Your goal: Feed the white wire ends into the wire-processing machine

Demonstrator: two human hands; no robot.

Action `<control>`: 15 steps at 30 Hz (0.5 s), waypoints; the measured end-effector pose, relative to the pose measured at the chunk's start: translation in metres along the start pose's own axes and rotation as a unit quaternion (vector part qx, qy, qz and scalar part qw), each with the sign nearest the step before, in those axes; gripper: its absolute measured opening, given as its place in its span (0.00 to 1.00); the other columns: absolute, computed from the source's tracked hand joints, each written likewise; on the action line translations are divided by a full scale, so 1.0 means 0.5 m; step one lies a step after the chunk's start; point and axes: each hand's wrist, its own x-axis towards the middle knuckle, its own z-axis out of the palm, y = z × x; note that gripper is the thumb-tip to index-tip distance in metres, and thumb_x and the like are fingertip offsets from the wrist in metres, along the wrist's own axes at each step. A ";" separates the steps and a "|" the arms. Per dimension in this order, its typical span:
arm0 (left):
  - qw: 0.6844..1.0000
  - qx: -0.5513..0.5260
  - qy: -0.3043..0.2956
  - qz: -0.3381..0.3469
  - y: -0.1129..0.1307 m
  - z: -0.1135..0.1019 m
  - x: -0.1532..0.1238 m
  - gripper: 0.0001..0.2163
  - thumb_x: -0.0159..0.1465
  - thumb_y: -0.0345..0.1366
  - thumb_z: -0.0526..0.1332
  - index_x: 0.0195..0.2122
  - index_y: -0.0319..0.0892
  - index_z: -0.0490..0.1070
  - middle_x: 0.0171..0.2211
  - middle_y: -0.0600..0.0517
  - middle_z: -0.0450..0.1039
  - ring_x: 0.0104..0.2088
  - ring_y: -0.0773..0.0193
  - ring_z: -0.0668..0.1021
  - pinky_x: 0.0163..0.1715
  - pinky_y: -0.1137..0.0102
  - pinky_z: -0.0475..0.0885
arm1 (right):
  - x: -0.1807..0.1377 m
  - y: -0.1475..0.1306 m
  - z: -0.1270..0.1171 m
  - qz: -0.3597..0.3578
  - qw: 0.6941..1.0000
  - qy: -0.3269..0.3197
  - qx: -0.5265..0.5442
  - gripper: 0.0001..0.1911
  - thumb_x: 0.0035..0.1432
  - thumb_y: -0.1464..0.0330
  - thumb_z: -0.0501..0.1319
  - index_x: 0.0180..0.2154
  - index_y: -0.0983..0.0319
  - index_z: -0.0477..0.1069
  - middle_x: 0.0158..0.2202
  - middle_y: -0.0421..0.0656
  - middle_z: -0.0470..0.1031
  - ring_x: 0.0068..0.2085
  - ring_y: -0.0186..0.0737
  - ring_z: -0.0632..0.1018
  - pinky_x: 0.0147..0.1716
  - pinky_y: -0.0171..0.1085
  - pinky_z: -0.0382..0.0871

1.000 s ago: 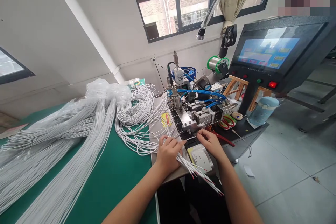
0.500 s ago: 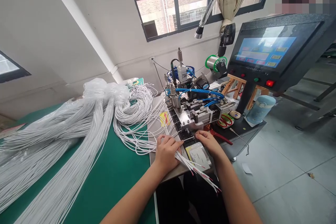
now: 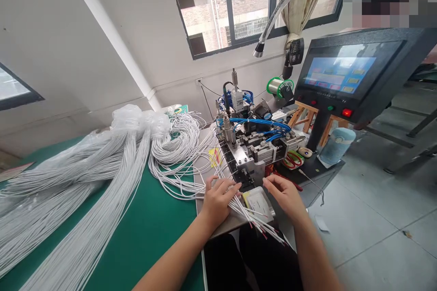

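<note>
My left hand (image 3: pixel 218 198) is wrapped over a bundle of white cables (image 3: pixel 244 211) at the front of the bench. The cables' red-tipped ends stick out beyond its thumb side, over the bench edge. My right hand (image 3: pixel 285 195) hovers at the front of the small soldering machine (image 3: pixel 246 157), its fingers bent and slightly apart, with nothing visible in them. Between the hands is a pale block with a label (image 3: pixel 257 202). The machine carries metal cylinders and blue air tubes (image 3: pixel 262 122).
Long bundles of white cable (image 3: pixel 102 191) in plastic cover the green table (image 3: pixel 157 245) on the left. A control screen (image 3: pixel 341 72), a blue cup (image 3: pixel 337 145), a green solder spool (image 3: pixel 280 87) and red-handled pliers (image 3: pixel 278 177) stand or lie to the right. A lamp (image 3: pixel 258 49) hangs above.
My right hand has drawn back to the right from the machine's front, its fingertips parting. My left hand stays on the cables. The view has shifted slightly.
</note>
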 end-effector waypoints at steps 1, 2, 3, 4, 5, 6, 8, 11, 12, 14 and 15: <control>1.000 -0.002 0.001 0.009 -0.001 -0.002 0.000 0.10 0.67 0.34 0.57 0.47 0.49 0.73 0.37 0.53 0.77 0.38 0.64 0.76 0.52 0.59 0.57 | -0.009 -0.016 -0.004 -0.013 0.999 -0.030 -0.005 0.17 0.59 0.55 0.59 0.29 0.62 0.73 0.26 0.40 0.70 0.27 0.36 0.68 0.26 0.33 0.62; 1.000 -0.002 0.001 0.015 -0.001 -0.003 -0.001 0.10 0.67 0.35 0.57 0.49 0.48 0.73 0.35 0.54 0.77 0.37 0.64 0.76 0.52 0.59 0.57 | -0.017 -0.031 -0.008 -0.031 0.997 -0.069 -0.014 0.15 0.59 0.57 0.60 0.34 0.62 0.75 0.29 0.42 0.73 0.27 0.36 0.69 0.26 0.33 0.62; 1.000 0.000 0.001 0.020 -0.002 -0.004 -0.001 0.11 0.68 0.35 0.57 0.49 0.48 0.73 0.33 0.54 0.77 0.35 0.65 0.76 0.52 0.59 0.57 | -0.025 -0.043 -0.010 -0.052 0.992 -0.114 -0.024 0.14 0.58 0.58 0.62 0.38 0.61 0.77 0.32 0.42 0.75 0.26 0.34 0.69 0.25 0.33 0.62; 1.000 0.004 -0.001 0.023 -0.003 -0.004 -0.002 0.11 0.68 0.35 0.56 0.50 0.48 0.72 0.32 0.54 0.76 0.33 0.65 0.75 0.51 0.60 0.57 | -0.030 -0.054 -0.010 -0.072 0.985 -0.153 -0.029 0.14 0.58 0.60 0.63 0.42 0.60 0.77 0.34 0.43 0.76 0.25 0.33 0.68 0.25 0.32 0.62; 1.000 0.007 -0.004 0.025 -0.004 -0.004 -0.002 0.12 0.68 0.35 0.55 0.50 0.48 0.72 0.31 0.54 0.76 0.32 0.65 0.75 0.51 0.60 0.57 | -0.034 -0.061 -0.008 -0.093 0.978 -0.186 -0.029 0.15 0.58 0.61 0.64 0.45 0.59 0.77 0.36 0.43 0.77 0.25 0.33 0.69 0.25 0.32 0.63; 1.000 0.011 -0.008 0.028 -0.005 -0.004 -0.003 0.12 0.69 0.35 0.54 0.51 0.47 0.72 0.30 0.54 0.76 0.32 0.65 0.75 0.51 0.60 0.57 | -0.037 -0.066 -0.006 -0.111 0.972 -0.208 -0.024 0.14 0.58 0.62 0.64 0.46 0.58 0.78 0.37 0.43 0.78 0.27 0.34 0.71 0.27 0.32 0.65; 0.999 0.019 -0.017 0.031 -0.007 -0.002 -0.004 0.13 0.69 0.35 0.53 0.51 0.47 0.72 0.30 0.54 0.75 0.32 0.65 0.74 0.50 0.61 0.58 | -0.037 -0.070 0.002 -0.135 0.970 -0.203 -0.002 0.12 0.60 0.63 0.62 0.43 0.59 0.79 0.37 0.45 0.79 0.33 0.38 0.75 0.33 0.33 0.68; 0.999 0.024 -0.028 0.033 -0.009 0.001 -0.007 0.14 0.69 0.35 0.53 0.52 0.47 0.72 0.30 0.53 0.76 0.32 0.65 0.75 0.50 0.62 0.59 | -0.032 -0.068 0.010 -0.134 0.980 -0.147 0.008 0.12 0.63 0.63 0.59 0.39 0.60 0.80 0.36 0.45 0.80 0.36 0.40 0.77 0.36 0.35 0.68; 0.999 0.023 -0.030 0.032 -0.010 0.002 -0.008 0.14 0.69 0.35 0.53 0.52 0.47 0.72 0.31 0.53 0.76 0.32 0.65 0.75 0.50 0.62 0.59 | -0.032 -0.067 0.011 -0.129 0.982 -0.141 0.002 0.12 0.62 0.63 0.59 0.39 0.59 0.80 0.35 0.45 0.80 0.35 0.40 0.77 0.34 0.34 0.68; 0.999 0.019 -0.035 0.027 -0.011 0.003 -0.009 0.14 0.68 0.35 0.53 0.52 0.48 0.72 0.32 0.53 0.76 0.33 0.65 0.75 0.49 0.62 0.59 | -0.032 -0.067 0.010 -0.117 0.980 -0.160 -0.011 0.12 0.61 0.62 0.61 0.41 0.58 0.80 0.37 0.45 0.80 0.33 0.40 0.76 0.31 0.34 0.67; 0.999 0.017 -0.038 0.025 -0.011 0.004 -0.010 0.14 0.69 0.34 0.53 0.52 0.48 0.72 0.32 0.53 0.76 0.33 0.64 0.75 0.49 0.62 0.59 | -0.032 -0.067 0.009 -0.111 0.978 -0.176 -0.013 0.12 0.60 0.61 0.61 0.42 0.57 0.79 0.38 0.45 0.80 0.33 0.40 0.76 0.30 0.34 0.67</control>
